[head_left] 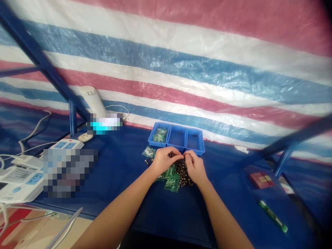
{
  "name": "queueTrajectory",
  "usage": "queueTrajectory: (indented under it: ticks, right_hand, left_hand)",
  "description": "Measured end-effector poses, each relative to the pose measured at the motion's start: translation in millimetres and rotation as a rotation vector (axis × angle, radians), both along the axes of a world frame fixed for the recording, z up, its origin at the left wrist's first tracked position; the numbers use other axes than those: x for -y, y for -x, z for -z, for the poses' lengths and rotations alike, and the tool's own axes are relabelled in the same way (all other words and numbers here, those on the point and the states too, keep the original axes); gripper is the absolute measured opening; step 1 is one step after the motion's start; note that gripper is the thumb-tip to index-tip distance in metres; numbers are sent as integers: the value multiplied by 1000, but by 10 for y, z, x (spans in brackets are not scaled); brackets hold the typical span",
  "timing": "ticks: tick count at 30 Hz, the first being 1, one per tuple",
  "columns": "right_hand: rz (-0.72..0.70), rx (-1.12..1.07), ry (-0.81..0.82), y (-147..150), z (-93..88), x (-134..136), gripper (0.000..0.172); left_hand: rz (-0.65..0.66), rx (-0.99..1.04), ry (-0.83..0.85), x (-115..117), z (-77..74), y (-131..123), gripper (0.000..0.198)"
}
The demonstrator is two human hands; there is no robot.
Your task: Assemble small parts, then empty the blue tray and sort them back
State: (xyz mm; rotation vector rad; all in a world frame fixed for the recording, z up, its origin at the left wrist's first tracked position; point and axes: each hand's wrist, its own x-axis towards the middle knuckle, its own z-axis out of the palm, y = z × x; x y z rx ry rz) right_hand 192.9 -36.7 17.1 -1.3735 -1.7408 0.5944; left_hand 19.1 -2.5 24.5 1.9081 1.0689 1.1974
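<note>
My left hand [165, 160] and my right hand [196, 167] meet over a heap of small dark and brass-coloured screws [184, 175]. Thumb and fingers are pinched together on each hand, and the fingertips nearly touch. What they hold, if anything, is too small to make out. Beside the heap, partly under my left hand, lie several small green plastic packets [171, 183]. Another packet [148, 151] with pale pieces inside rests left of my left hand, near a few loose screws [146, 161].
Behind my hands stand three joined blue bins [176, 146]; the left one contains green packets [160, 135]. To the left are a power strip [68, 143], cables and a white cylindrical device [92, 100]. A red box [261, 180] and a green tube-like item [273, 216] lie right.
</note>
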Motion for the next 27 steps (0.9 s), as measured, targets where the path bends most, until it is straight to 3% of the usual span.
queueTrajectory:
  ticks: [7, 16, 22, 27]
  right_hand:
    - [-16, -83, -75, 86, 4, -40, 20]
    - [-23, -138, -144, 124, -6, -22, 14]
    - [95, -182, -161, 100, 19, -35, 16]
    - [102, -162, -191, 74, 39, -56, 17]
  left_hand:
    - [-44, 314, 139, -50, 72, -10, 28]
    - [-1, 368, 189, -82, 130, -23, 30]
    - [56, 115, 114, -42, 33, -7, 26]
    - [29, -79, 5, -18, -21, -3, 23]
